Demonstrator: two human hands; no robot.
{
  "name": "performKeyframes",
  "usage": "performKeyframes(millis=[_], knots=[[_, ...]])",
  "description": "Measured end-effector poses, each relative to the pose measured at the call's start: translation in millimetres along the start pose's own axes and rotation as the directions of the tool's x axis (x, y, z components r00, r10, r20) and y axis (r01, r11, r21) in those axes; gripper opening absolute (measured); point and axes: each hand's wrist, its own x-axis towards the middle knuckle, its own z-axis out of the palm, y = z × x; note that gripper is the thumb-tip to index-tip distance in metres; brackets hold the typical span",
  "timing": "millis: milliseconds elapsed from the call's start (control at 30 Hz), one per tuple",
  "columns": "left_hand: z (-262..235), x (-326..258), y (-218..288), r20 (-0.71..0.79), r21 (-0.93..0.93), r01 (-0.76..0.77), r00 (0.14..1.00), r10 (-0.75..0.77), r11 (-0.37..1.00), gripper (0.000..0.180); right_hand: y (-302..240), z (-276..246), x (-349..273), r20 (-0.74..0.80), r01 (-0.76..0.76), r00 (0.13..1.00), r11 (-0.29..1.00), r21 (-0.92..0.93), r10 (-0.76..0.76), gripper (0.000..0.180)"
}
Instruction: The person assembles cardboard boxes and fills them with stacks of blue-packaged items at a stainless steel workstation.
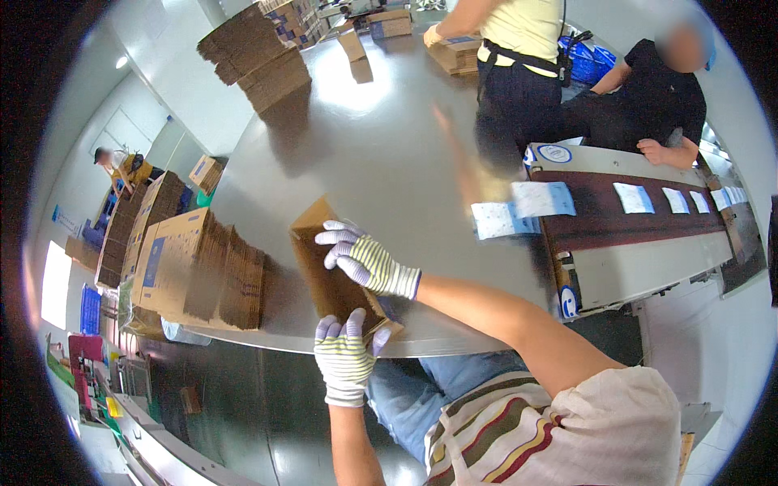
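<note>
The open box [318, 274] sits on the table [381, 154], its near end at the left hand [344, 360]; whether that grips, I can't tell. The right hand [369, 261], fingers loosely parted, is over it, clasping nothing I see.

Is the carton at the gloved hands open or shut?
Open: the carton's hollow brown inside shows between the right hand and the left hand.

a metal table [389, 154] bears cartons [318, 267] and stacked cardboard [263, 69].
</note>
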Motion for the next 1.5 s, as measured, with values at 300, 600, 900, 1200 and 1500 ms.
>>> performKeyframes(millis=[300,600,900,1200,1500], knots=[[-2,1,7,0.113,0.089,-0.036,0.993,0.026,0.995,0.054,-8,-118,-80,0.195,-0.098,0.947,0.805,-0.584,0.257,0.044],[-2,0,7,0.058,0.086,-0.064,0.997,0.060,0.994,0.042,4,-446,-129,-0.221,-0.265,0.489,-0.098,-0.959,0.844,0.030],[-1,-2,4,0.022,0.092,-0.079,0.997,0.077,0.993,0.034,27,-487,-162,-0.154,-0.460,0.011,-0.132,-0.878,0.988,0.037],[-1,-2,0,0.018,0.058,-0.049,0.999,0.048,0.997,0.034,57,-328,-60,0.476,-0.190,0.268,0.530,-0.826,0.838,0.058],[-3,-9,0,0.067,0.019,0.039,0.997,-0.040,0.999,0.037,32,-238,-79,0.470,0.057,0.283,0.474,-0.879,0.836,0.067]])
